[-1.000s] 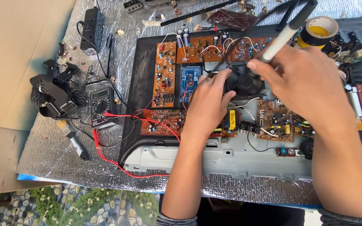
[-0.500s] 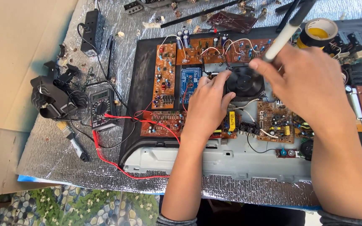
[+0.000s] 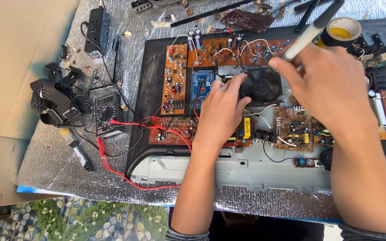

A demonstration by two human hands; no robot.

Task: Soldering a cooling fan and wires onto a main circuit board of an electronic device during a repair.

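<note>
Our left hand point(image 3: 222, 111) lies palm down on the boards, fingers loose, gripping nothing, tips touching the black fan point(image 3: 261, 85) at its 9 o'clock. Our right hand point(image 3: 325, 85) hovers at the fan's 3 o'clock, clenched on a pen-like tool point(image 3: 307, 33) slanting toward 1 o'clock.

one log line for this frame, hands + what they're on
left hand: fingertips on black fan rim | right hand: holding grey-handled tool, tip hidden behind the hand | boards: orange circuit boards in open chassis | multimeter: left, untouched
</note>
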